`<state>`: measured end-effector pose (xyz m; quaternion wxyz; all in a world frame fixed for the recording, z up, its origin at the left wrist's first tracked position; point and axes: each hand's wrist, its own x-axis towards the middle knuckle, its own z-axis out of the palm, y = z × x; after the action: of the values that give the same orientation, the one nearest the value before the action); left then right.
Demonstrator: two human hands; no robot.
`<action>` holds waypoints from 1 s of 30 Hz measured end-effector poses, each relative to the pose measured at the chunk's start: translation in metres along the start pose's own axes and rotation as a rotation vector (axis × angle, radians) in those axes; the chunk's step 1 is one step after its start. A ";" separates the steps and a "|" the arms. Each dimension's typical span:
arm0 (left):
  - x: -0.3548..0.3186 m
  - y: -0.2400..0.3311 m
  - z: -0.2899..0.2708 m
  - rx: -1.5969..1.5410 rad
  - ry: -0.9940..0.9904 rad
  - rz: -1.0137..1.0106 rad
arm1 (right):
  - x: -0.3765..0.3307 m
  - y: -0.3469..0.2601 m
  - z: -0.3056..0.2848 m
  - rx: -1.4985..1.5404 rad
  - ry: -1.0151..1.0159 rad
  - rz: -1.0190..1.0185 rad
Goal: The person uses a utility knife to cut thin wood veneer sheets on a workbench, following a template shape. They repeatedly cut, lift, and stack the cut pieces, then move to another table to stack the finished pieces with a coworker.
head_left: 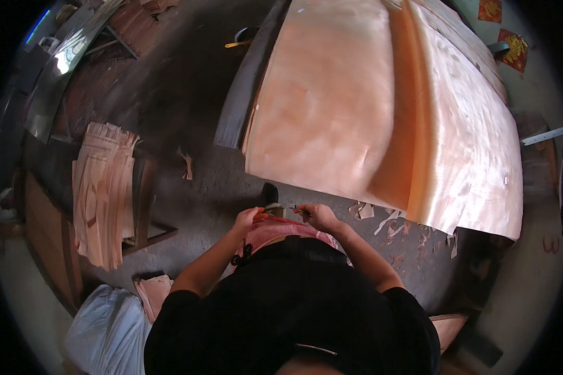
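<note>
Both my hands are in front of my waist, a short gap between them. The fingers of my left hand (249, 217) are closed in a pinch, with an orange patch at the tips. Whatever they hold is too small to name. My right hand (319, 218) is closed around a small, thin dark item (301, 211) pointing toward the left hand; its kind cannot be made out. Orange also shows at these fingertips. Below the hands hangs a red-and-white checked cloth (269, 232) at my waist. A dark shoe tip (270, 192) shows just beyond them.
Large wood veneer sheets (322, 100) lie stacked ahead, with a raised, curling sheet (466, 137) on the right. Veneer strips (103, 194) are piled at left beside a brown frame (150, 240). A white sack (109, 328) stands lower left. Veneer scraps (397, 231) litter the floor.
</note>
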<state>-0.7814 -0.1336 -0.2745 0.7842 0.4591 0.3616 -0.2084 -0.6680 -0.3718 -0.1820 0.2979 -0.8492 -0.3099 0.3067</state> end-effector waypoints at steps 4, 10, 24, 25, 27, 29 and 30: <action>-0.065 -0.022 -0.028 -0.062 0.190 -0.065 | -0.011 0.003 0.026 0.043 -0.136 0.010; -0.119 -0.047 -0.068 -0.213 0.349 -0.018 | -0.004 -0.019 0.053 -0.038 -0.171 -0.094; -0.098 0.023 -0.176 0.596 0.222 0.197 | -0.140 -0.077 -0.276 0.036 1.825 -0.025; -0.094 0.021 -0.191 0.569 0.265 0.220 | -0.162 -0.091 -0.309 -0.043 1.948 0.045; -0.091 0.023 -0.208 0.489 0.222 0.166 | -0.203 -0.094 -0.371 0.125 2.032 -0.106; -0.073 0.019 -0.222 0.471 0.135 0.104 | -0.246 -0.068 -0.437 0.240 1.943 -0.339; -0.062 0.011 -0.233 0.495 0.105 0.069 | -0.252 -0.062 -0.461 0.276 1.891 -0.316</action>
<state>-0.9026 0.0748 -0.2950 0.6349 0.6593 0.3240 -0.2394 -0.5207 -0.6569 0.2387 0.5588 -0.6513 -0.0139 -0.5133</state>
